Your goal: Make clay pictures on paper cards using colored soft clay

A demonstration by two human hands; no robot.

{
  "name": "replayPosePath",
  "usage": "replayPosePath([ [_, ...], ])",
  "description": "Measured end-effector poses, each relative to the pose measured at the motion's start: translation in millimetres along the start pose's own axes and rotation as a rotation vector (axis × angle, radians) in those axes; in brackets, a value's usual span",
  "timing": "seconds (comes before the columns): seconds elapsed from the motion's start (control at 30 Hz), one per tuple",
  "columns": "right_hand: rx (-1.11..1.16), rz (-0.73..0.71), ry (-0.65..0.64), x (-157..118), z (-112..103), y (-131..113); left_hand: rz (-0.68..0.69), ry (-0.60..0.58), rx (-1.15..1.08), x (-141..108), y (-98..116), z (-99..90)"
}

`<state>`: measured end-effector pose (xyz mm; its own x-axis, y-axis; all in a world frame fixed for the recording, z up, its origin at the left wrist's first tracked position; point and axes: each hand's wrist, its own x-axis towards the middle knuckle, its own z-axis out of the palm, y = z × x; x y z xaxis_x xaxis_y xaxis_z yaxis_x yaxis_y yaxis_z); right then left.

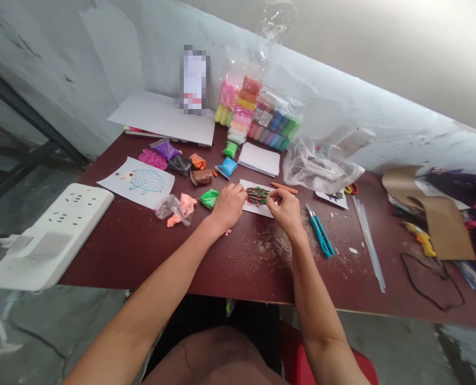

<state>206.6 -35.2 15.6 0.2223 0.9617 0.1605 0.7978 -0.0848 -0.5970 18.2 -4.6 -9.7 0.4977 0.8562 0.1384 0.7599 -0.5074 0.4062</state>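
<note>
Power strip [49, 235] sits at the far left of the maroon counter [141, 256], well left of the small white card [259, 209]. Closer to the card, on its left, lie a hedgehog drawing [139, 183], small bags of modelling clay [166, 149] and a green clay packet [209, 199], the last just beside the left hand [229, 207]. Left hand is curled, fingertips at the card's left edge; whether they hold anything cannot be told. Card lies between the hands, bearing a cluster of thin red-brown strands [258, 195] dotted with green; a strip of the card shows bare below it. Right hand [286, 209] pinches at the cluster's right end. Right of the card lie an orange-brown clay roll [284, 187], a teal-handled tool [320, 231], clear glue sticks [368, 240] and brown cardboard [428, 211].
</note>
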Motion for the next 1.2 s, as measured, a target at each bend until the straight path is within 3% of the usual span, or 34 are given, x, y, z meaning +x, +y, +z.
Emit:
replayPosePath([
  [0.23, -0.025, -0.081, 0.006, -4.7, -0.6, -9.3, -0.004, -0.016, -0.023, -0.3, -0.1, -1.7],
  [0.57, -0.108, -0.080, 0.011, -30.5, 1.4, 0.2, -0.006, -0.029, 0.000, -0.6, 1.7, -4.1],
  [1.2, -0.258, -0.135, 0.027, -32.3, 15.2, 4.3, 0.004, -0.040, 0.017, -0.8, 2.1, -5.4],
])
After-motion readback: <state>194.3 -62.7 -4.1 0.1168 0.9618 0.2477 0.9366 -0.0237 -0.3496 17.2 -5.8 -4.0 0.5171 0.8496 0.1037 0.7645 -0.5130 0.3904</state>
